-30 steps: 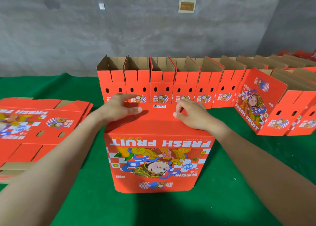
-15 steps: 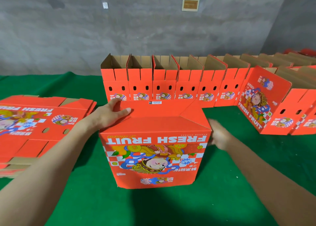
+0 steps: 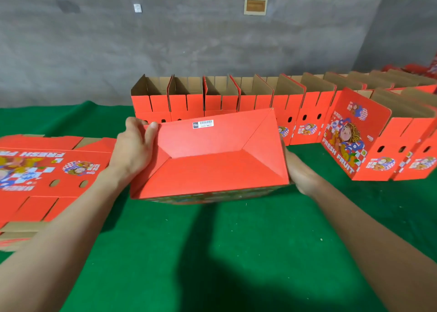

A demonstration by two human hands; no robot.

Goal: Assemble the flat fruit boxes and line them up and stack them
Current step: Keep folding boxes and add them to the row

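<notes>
A red fruit box (image 3: 212, 167) is held off the green table in front of me, its folded bottom with a barcode label facing up at me. My left hand (image 3: 134, 146) grips its left end, thumb hooked over the far corner. My right hand (image 3: 299, 174) holds the right end, its fingers hidden behind the box. A row of assembled open-top boxes (image 3: 220, 103) stands along the back. A stack of flat boxes (image 3: 42, 170) lies on the left.
More assembled boxes (image 3: 383, 139) stand at the right, one turned with its printed face toward me. The green table cover (image 3: 212, 252) stretches below my arms. A grey concrete wall (image 3: 189, 47) rises behind the row.
The box has been lifted and tipped so its bottom faces me instead of its printed side. My right hand went from the top to the right end; my left hand shifted to the corner.
</notes>
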